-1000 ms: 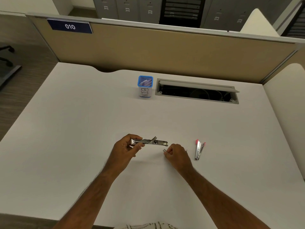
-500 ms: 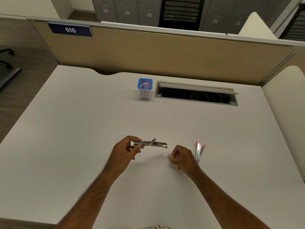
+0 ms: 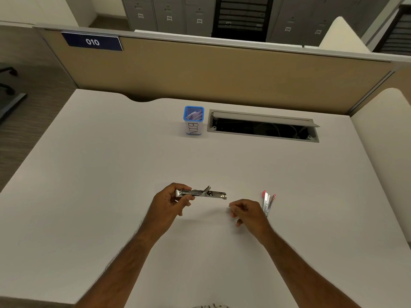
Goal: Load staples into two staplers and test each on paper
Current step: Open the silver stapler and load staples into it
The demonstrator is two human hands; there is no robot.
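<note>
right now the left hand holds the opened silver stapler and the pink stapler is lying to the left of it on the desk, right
Not quite. The left hand does hold the opened silver stapler, but the pink stapler lies to the right of it on the desk, just beyond the right hand. The head view shows this.

Left hand (image 3: 167, 202) holds open metal stapler (image 3: 201, 193); right hand (image 3: 248, 211) pinches staples (image 3: 230, 208)
</note>
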